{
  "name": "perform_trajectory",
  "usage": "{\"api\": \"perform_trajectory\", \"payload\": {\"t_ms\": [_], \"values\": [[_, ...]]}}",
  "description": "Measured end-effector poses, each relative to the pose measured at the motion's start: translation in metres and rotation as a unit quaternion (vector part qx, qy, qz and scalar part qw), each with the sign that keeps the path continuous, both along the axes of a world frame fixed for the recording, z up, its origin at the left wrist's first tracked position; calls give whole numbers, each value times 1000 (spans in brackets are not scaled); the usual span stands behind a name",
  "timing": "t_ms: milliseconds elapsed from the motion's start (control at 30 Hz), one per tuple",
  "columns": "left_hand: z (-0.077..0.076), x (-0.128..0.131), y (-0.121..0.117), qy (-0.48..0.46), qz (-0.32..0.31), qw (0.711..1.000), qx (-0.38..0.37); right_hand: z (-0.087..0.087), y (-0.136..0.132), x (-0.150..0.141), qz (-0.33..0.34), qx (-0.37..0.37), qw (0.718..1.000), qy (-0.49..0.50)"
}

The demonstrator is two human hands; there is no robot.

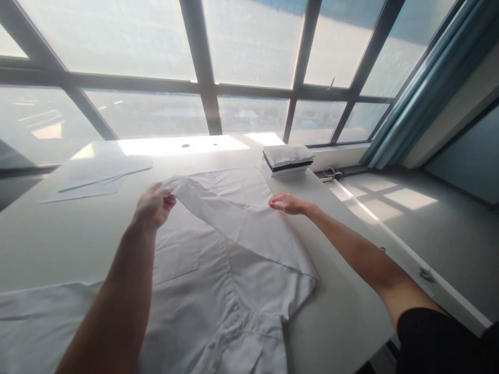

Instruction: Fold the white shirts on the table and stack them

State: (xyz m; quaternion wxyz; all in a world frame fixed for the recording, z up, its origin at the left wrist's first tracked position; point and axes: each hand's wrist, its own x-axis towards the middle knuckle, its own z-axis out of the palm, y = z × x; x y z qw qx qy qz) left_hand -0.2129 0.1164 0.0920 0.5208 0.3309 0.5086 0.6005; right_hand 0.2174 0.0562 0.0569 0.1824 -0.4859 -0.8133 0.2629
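Observation:
A white lab coat (187,306) lies spread on the white table, with a button front and a patch pocket showing. One sleeve (249,234) is folded across the body of the coat. My left hand (155,202) pinches the far left end of this folded fabric and holds it slightly raised. At the right edge of the coat, my right hand (286,203) has its fingers closed on the cloth. The near part of the coat is partly hidden behind my left forearm.
A folded stack of white and dark cloth (288,157) sits at the table's far right corner. Flat white sheets (97,174) lie at the far left. Windows rise behind the white table (331,311); a blue curtain (424,88) hangs to the right.

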Motion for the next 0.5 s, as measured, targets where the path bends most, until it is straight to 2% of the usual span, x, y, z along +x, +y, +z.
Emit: {"api": "perform_trajectory", "payload": {"t_ms": [133,333,433,500], "values": [[-12,-3,1,30,37,998,-27,-16,1,1,-29,-45,998,27],[-30,-5,3,58,79,995,-21,-32,2,13,-81,-54,994,55],[-28,-3,-2,101,108,989,-18,-37,2,18,-83,-52,993,63],[-19,1,-9,151,71,986,-11,-39,0,20,-77,-52,992,81]]}}
